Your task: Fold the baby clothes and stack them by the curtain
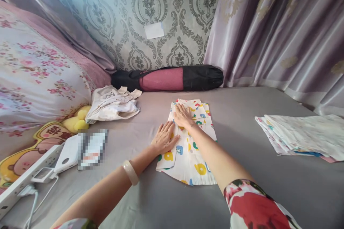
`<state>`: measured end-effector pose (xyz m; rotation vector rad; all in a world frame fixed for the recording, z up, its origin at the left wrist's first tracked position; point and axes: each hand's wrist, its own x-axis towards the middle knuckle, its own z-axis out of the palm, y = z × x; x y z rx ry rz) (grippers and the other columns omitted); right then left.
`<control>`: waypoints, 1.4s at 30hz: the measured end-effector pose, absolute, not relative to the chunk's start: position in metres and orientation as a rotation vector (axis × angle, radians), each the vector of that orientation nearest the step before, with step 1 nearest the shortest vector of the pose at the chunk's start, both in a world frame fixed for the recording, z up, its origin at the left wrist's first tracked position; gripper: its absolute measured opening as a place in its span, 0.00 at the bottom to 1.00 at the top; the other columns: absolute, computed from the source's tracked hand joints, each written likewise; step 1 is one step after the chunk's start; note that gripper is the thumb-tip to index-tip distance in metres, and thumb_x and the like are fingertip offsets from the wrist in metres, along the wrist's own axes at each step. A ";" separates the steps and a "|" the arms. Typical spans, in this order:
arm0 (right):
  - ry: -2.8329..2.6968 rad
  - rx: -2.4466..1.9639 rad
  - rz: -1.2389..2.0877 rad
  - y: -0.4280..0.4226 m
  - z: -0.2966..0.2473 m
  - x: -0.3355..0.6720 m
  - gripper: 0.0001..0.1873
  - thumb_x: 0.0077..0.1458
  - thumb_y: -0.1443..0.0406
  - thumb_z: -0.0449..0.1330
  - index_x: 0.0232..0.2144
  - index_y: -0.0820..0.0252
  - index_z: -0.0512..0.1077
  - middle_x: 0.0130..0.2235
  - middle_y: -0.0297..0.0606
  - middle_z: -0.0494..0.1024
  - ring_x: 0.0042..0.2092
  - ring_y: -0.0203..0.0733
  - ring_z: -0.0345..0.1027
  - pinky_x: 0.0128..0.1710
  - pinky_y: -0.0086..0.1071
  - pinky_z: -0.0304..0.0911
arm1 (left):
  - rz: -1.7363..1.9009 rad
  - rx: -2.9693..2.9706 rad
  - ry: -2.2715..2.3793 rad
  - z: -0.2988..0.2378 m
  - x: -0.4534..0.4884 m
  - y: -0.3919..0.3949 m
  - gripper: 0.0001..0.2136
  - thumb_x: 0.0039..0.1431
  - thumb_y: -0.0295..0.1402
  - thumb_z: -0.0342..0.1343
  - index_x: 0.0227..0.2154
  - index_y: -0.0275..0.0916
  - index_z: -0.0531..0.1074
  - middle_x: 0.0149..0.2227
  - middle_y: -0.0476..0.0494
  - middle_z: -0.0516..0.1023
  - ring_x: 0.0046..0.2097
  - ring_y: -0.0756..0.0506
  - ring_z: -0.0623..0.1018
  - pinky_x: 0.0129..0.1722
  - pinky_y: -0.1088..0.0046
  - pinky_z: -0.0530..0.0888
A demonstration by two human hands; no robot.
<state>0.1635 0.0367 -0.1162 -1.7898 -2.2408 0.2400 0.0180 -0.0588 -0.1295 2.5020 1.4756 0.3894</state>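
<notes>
A white garment (200, 154) with a colourful print of yellow, blue, red and green shapes lies partly folded on the grey sheet. My left hand (164, 137) rests flat on its left side, fingers spread, over a folded-in strip. Higher up, my right hand (183, 115) lies flat on the upper part near the folded top edge, with the fingers stretched out. Neither hand grips the cloth. The right forearm crosses above the garment's right side and hides part of it. A pale bangle (130, 173) circles the left wrist.
Folded cloths (303, 134) are stacked at the right. A crumpled white garment (115, 103) lies at the back left, near a yellow plush toy (76, 120). A power strip (29, 175) and a white device (68, 153) sit at the left. A rolled mat bag (163, 78) lies along the wall.
</notes>
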 end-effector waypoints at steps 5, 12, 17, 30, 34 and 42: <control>-2.288 -1.733 0.226 0.048 -0.122 0.148 0.31 0.66 0.60 0.38 0.66 0.71 0.52 0.69 0.46 0.49 0.70 0.45 0.36 0.67 0.48 0.28 | 0.547 2.495 1.469 -0.131 0.016 -0.060 0.30 0.63 0.48 0.45 0.62 0.35 0.56 0.64 0.30 0.60 0.66 0.36 0.58 0.64 0.51 0.56; -2.272 -1.742 0.265 0.047 -0.131 0.147 0.31 0.66 0.59 0.37 0.66 0.69 0.53 0.69 0.44 0.49 0.70 0.44 0.36 0.67 0.45 0.31 | 0.601 2.502 1.452 -0.130 0.016 -0.061 0.29 0.62 0.48 0.48 0.60 0.37 0.58 0.63 0.30 0.62 0.65 0.35 0.61 0.63 0.49 0.59; -2.276 -1.743 0.280 0.049 -0.130 0.147 0.31 0.66 0.59 0.37 0.66 0.67 0.52 0.69 0.44 0.49 0.70 0.43 0.36 0.67 0.45 0.31 | 0.594 2.513 1.468 -0.130 0.016 -0.062 0.26 0.62 0.48 0.49 0.57 0.37 0.61 0.62 0.30 0.63 0.64 0.35 0.62 0.62 0.50 0.60; -2.229 -1.852 0.182 0.037 -0.124 0.175 0.30 0.65 0.58 0.38 0.67 0.61 0.53 0.69 0.44 0.49 0.69 0.48 0.38 0.66 0.53 0.31 | 0.554 2.520 1.483 -0.128 0.018 -0.062 0.26 0.62 0.49 0.48 0.55 0.35 0.63 0.62 0.29 0.64 0.64 0.34 0.62 0.62 0.52 0.59; -2.225 -1.867 0.174 0.037 -0.130 0.174 0.30 0.65 0.58 0.38 0.66 0.60 0.53 0.69 0.44 0.49 0.69 0.49 0.37 0.65 0.54 0.31 | 0.535 2.522 1.489 -0.128 0.018 -0.062 0.26 0.62 0.49 0.48 0.56 0.36 0.63 0.62 0.31 0.63 0.64 0.35 0.61 0.63 0.52 0.58; -2.240 -1.881 0.280 0.037 -0.121 0.177 0.30 0.66 0.57 0.36 0.67 0.57 0.51 0.70 0.41 0.47 0.70 0.46 0.36 0.66 0.52 0.31 | 0.500 2.585 1.491 -0.128 0.017 -0.062 0.24 0.64 0.48 0.46 0.57 0.39 0.64 0.62 0.33 0.63 0.64 0.35 0.61 0.61 0.52 0.61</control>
